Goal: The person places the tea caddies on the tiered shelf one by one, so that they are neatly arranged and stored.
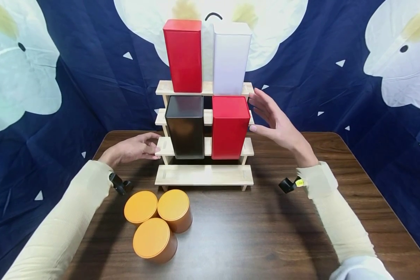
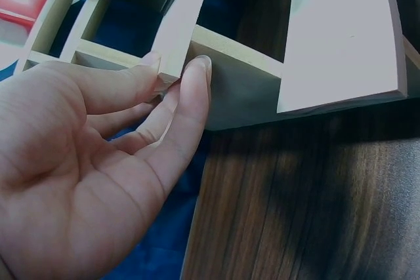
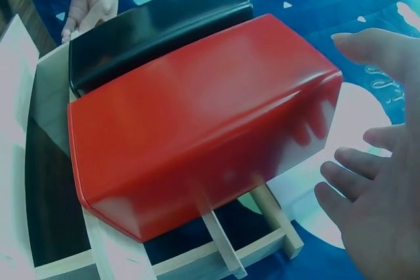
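Observation:
A tiered wooden display rack (image 1: 203,175) stands on the table. My left hand (image 1: 134,149) pinches the left end of one of its steps between thumb and fingers, as the left wrist view (image 2: 98,155) of that hand confirms. On a middle step a black tin (image 1: 185,128) and a red tin (image 1: 230,128) stand side by side. Beside the red tin's upper right edge is my right hand (image 1: 278,122), its fingers extended and holding nothing. In the right wrist view, a gap separates the right hand (image 3: 380,162) from the red tin (image 3: 203,116).
Another red tin (image 1: 183,56) and a white tin (image 1: 232,58) occupy the top step. Three round orange-lidded canisters (image 1: 152,238) are grouped on the table (image 1: 238,233) at front left. Behind the rack hangs a dark blue cloth (image 1: 101,58) with pale cartoon shapes.

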Tool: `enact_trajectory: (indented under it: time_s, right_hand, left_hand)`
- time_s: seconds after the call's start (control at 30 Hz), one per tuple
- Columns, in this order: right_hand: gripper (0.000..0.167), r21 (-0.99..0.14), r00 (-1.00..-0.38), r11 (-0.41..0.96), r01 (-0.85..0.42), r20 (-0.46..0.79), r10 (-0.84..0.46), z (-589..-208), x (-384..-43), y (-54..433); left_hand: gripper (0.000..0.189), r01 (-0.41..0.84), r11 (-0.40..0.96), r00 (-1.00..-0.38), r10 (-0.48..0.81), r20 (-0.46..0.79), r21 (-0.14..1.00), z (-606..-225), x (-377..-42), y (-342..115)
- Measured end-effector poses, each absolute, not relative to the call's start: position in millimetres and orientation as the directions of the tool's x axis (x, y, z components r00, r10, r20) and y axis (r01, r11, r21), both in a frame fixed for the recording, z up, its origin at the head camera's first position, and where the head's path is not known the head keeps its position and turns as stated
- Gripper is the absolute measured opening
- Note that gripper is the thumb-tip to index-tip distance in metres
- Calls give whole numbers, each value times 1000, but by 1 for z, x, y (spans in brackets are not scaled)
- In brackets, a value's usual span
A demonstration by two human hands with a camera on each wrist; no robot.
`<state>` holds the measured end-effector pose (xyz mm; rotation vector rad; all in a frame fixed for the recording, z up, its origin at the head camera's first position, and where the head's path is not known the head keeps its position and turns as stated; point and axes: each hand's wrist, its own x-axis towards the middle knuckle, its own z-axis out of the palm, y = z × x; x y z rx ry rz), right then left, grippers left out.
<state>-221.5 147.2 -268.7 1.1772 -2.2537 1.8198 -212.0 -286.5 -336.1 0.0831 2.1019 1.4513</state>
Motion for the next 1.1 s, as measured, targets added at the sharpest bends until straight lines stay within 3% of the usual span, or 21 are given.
enact_trajectory:
  time_s: [0.67,1.1]
  right_hand:
    - [91,-691,-543,-130,-711,657,-523,-267,-168,151]
    - [95,-688,-473,-154,-710,627,-619,-274,-144,121]
  left_hand:
    - [61,-271,372,-835,367,-409,888,-337,-214,-286]
    - [62,-268,381,-836,364,-410,885,-337,-215,-286]
